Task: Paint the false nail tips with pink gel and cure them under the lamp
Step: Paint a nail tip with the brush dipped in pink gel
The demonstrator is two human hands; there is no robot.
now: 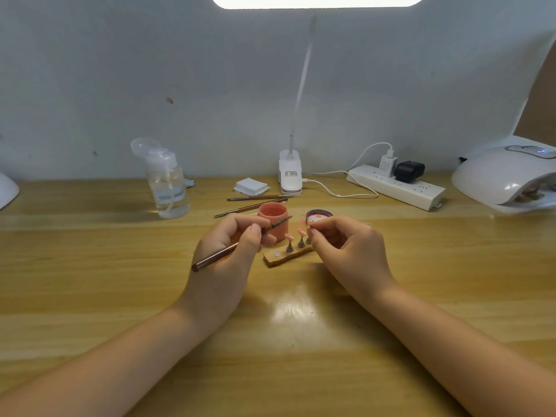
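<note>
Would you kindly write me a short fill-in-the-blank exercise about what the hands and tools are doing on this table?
1. The left hand holds a thin ____ by its handle.
2. The open jar of gel has the colour ____.
3. The nail tips stand on small pegs on a ____ strip.
4. The curing lamp sits at the far ____ of the table.

Missing words: brush; pink; wooden; right
</note>
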